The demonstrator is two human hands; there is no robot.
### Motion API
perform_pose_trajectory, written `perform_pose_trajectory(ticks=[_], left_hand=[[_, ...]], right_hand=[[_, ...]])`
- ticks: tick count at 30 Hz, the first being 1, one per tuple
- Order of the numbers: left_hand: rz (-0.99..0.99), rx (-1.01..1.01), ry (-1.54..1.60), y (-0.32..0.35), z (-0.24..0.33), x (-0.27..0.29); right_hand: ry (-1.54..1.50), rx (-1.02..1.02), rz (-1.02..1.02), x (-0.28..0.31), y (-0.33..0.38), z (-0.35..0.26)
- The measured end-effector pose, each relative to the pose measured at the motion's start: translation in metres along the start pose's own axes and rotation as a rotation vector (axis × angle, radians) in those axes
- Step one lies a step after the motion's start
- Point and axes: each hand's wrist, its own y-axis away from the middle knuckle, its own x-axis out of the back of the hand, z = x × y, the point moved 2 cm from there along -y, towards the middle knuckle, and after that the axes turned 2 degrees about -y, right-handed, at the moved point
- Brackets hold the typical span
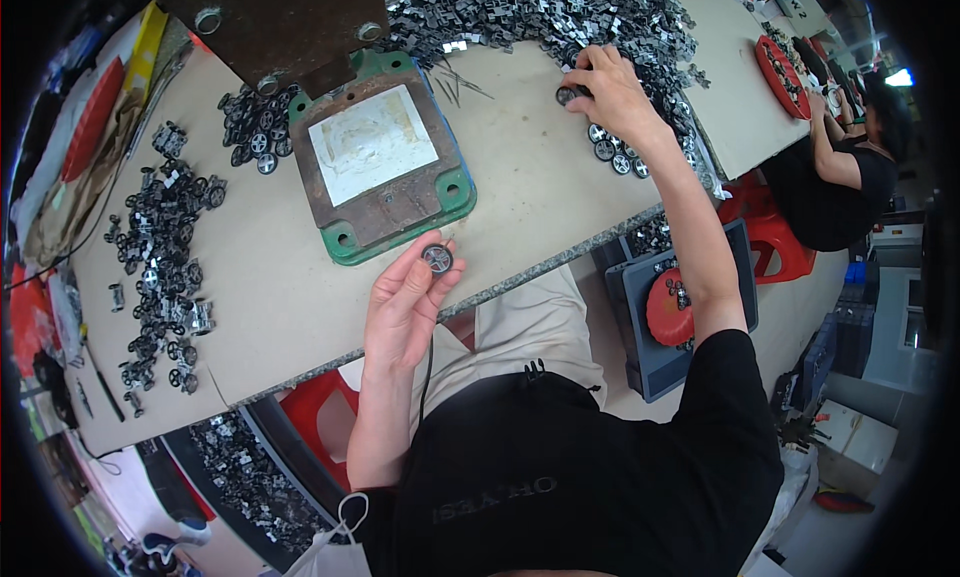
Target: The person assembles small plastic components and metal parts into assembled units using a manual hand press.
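Between the thumb and fingers of my left hand (405,302) is a small black toy wheel (437,259) with grey spokes, held just in front of the press base. My right hand (612,92) reaches to the right side of the table and pinches another dark wheel (569,96). Beneath that hand lie several loose wheels (620,164) with silver spokes. The green and brown metal press base (330,192) stands in front of me, with a whitish worn plate (373,144) on top.
A large heap of small black and silver parts (540,17) covers the table's far side. Wheeled assemblies (165,267) lie at the left. The press's brown upper block (280,22) overhangs the base. A grey crate (640,377) sits right of my lap. Another person (840,167) works at the far right.
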Motion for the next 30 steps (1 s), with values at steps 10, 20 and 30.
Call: perform_pose_trajectory(ticks=[10,20,30], left_hand=[[-0.002,0.008,0.019,0.002,-0.002,-0.001],[-0.018,0.004,0.038,0.002,-0.002,0.0],[0.013,0.02,0.007,0.003,-0.001,-0.003]], right_hand=[[-0.325,0.069,0.155,-0.016,-0.084,-0.046],[-0.483,-0.002,0.27,0.002,-0.035,-0.055],[-0.619,0.095,0.128,0.002,0.054,-0.049]])
